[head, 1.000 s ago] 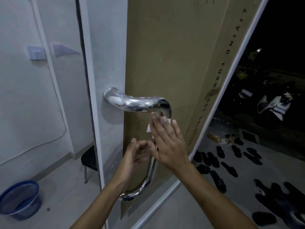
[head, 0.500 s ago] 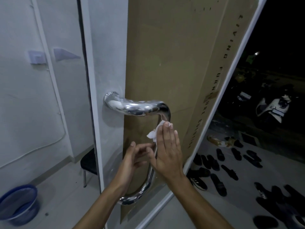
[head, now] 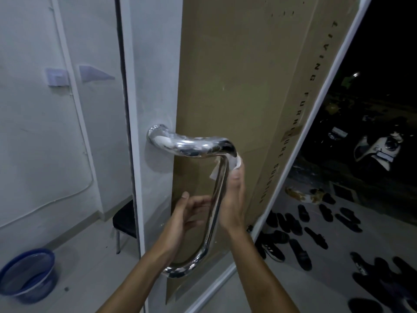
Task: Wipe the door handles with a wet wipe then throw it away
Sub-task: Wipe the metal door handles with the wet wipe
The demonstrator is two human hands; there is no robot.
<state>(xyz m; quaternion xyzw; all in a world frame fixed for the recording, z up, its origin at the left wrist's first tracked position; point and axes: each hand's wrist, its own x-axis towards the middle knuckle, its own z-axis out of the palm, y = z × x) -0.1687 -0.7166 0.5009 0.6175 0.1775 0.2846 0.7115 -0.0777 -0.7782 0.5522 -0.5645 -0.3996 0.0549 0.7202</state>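
Observation:
A chrome loop door handle [head: 216, 199] is fixed to the white door [head: 155, 86]. My right hand [head: 233, 199] is at the right side of its vertical bar. The fingers and thumb hold a white wet wipe [head: 234, 162] wrapped round the bar just under the upper bend. A corner of the wipe sticks out on the bar's left. My left hand [head: 189, 213] is left of the bar at mid height, its fingers loosely curled and the fingertips touching the bar. It holds nothing.
Brown cardboard [head: 248, 86] covers the door panel behind the handle. A blue bin [head: 27, 274] stands on the floor at lower left, and a black stool [head: 125, 219] behind the door edge. Outside on the right lie several sandals [head: 316, 227] and a parked scooter [head: 379, 147].
My right hand has turned from lying flat in front of the bar to gripping it from the right, with the wipe now wrapped round the bar. The left hand has stayed beside the bar.

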